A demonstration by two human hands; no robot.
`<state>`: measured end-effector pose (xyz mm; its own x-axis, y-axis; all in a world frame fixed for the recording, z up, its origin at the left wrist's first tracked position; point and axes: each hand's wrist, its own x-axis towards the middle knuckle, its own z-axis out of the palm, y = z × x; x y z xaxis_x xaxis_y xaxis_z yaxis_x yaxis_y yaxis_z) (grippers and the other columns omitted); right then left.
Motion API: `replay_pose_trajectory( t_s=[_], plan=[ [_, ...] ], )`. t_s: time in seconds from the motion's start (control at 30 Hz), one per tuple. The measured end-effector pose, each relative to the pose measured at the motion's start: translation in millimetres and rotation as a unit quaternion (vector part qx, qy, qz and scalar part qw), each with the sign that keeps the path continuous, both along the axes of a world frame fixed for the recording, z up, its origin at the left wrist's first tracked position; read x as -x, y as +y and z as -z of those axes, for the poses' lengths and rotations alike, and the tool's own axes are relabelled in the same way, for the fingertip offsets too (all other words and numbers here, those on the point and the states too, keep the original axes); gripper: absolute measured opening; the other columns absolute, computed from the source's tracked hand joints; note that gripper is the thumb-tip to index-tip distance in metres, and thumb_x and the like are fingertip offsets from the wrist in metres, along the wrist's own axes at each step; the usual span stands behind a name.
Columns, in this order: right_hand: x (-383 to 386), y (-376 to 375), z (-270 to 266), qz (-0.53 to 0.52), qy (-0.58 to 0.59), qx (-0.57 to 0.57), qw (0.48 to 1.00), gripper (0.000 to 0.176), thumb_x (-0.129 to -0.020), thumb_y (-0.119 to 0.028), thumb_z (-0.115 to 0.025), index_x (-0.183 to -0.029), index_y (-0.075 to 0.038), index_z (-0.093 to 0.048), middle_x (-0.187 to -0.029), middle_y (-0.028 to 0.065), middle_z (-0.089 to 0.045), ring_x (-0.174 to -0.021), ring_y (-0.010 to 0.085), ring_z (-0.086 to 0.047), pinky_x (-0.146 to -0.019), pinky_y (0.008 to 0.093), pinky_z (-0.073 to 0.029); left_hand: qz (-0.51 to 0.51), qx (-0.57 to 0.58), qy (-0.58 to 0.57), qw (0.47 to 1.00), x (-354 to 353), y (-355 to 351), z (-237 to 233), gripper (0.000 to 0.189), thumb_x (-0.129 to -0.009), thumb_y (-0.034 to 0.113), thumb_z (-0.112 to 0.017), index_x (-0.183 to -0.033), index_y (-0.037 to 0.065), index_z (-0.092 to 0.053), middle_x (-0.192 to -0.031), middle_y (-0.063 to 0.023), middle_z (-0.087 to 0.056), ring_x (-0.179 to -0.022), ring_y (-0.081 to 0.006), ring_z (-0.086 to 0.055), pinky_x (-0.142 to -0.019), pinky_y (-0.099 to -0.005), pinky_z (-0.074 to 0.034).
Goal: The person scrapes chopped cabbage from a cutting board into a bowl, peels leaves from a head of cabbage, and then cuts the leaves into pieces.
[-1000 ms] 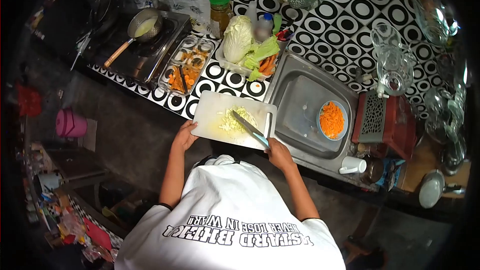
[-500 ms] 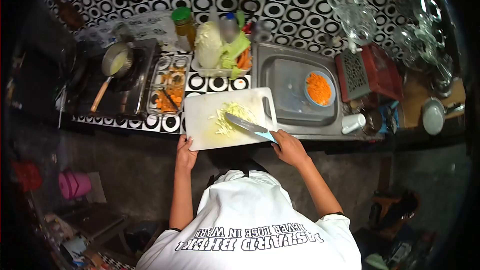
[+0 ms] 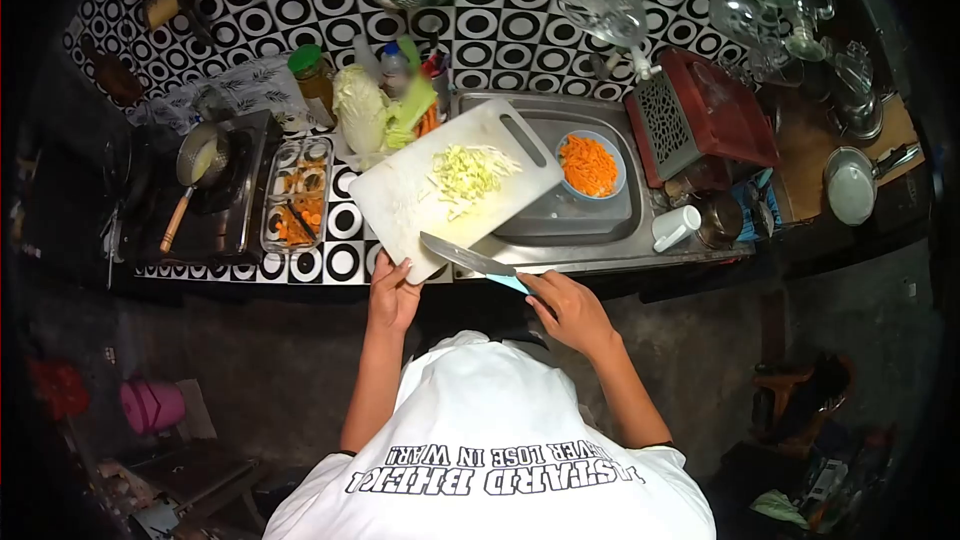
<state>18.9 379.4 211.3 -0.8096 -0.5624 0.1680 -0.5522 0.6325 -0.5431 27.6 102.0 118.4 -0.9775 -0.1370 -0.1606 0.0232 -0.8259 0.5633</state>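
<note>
A black-and-white circle-patterned counter (image 3: pixel 340 262) runs across the upper half of the frame. At the upper left a small pan (image 3: pixel 200 155) of pale liquid sits on a stove (image 3: pixel 215 230). Just right of it lies a glass tray (image 3: pixel 297 195) of orange pieces. Behind the tray stand a green-lidded jar (image 3: pixel 313 75) and a whole pale cabbage (image 3: pixel 360 110). Right of centre is a steel sink (image 3: pixel 620 258), with a blue bowl of cut carrot (image 3: pixel 590 165) in it. A white mug (image 3: pixel 675 227) rests on the sink's right rim, and a red box (image 3: pixel 705 110) stands beyond that.

The white cutting board (image 3: pixel 410 200) lies at a slant in the middle, its handle end over the sink's left part and close to the bowl. A heap of shredded cabbage (image 3: pixel 465 172) lies on its upper half.

The left hand (image 3: pixel 393 295), at lower centre, is closed around the board's near corner, thumb on top. The right hand (image 3: pixel 565 308), just to its right, is curled around the pale blue handle of a knife (image 3: pixel 465 258). The blade points left along the board's near edge, and I cannot tell whether it touches the board.
</note>
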Motion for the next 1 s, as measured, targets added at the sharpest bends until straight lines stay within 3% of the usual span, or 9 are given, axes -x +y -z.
replay_pose_trajectory(
  t_s=[0.17,0.33,0.67,1.0],
  plan=[
    [22.9,58.4,18.0,0.007,0.031,-0.036,0.999,0.043,-0.088,-0.013,-0.063,-0.130,-0.017,-0.058,-0.083,0.0109,-0.054,-0.077,0.0293,-0.061,-0.066,0.0410,-0.049,-0.021,-0.011,0.005,1.000,20.8,69.1,0.7,0.064,-0.082,-0.010,-0.053,-0.140,0.006,-0.033,-0.136,-0.0118,-0.047,-0.125,-0.0241,-0.049,-0.102,-0.0380,-0.043],
    [52.0,118.6,30.9,0.008,0.035,-0.032,0.999,0.045,-0.087,-0.010,-0.063,-0.130,-0.019,-0.057,-0.083,0.0100,-0.053,-0.077,0.0284,-0.060,-0.067,0.0409,-0.049,-0.052,-0.024,-0.003,0.998,33.0,133.7,-5.9,0.065,-0.080,-0.012,-0.052,-0.139,0.006,-0.033,-0.136,-0.0116,-0.046,-0.126,-0.0238,-0.046,-0.104,-0.0383,-0.040],
    [98.8,205.6,47.3,0.003,0.047,0.039,0.998,0.044,-0.088,-0.006,-0.061,-0.130,-0.019,-0.059,-0.081,0.0096,-0.053,-0.070,0.0290,-0.057,-0.064,0.0405,-0.047,-0.094,-0.010,-0.015,0.995,37.7,210.2,-11.0,0.052,-0.083,-0.011,-0.049,-0.133,0.004,-0.037,-0.130,-0.0142,-0.052,-0.119,-0.0250,-0.055,-0.097,-0.0400,-0.050],
    [131.0,244.1,69.9,-0.004,0.026,0.039,0.999,0.041,-0.088,-0.008,-0.061,-0.128,-0.018,-0.060,-0.080,0.0100,-0.053,-0.069,0.0295,-0.057,-0.064,0.0408,-0.046,-0.144,0.000,-0.069,0.987,32.4,231.7,-0.6,0.035,-0.085,-0.007,-0.049,-0.119,0.002,-0.045,-0.117,-0.0151,-0.059,-0.108,-0.0252,-0.061,-0.093,-0.0403,-0.053]
  ],
)
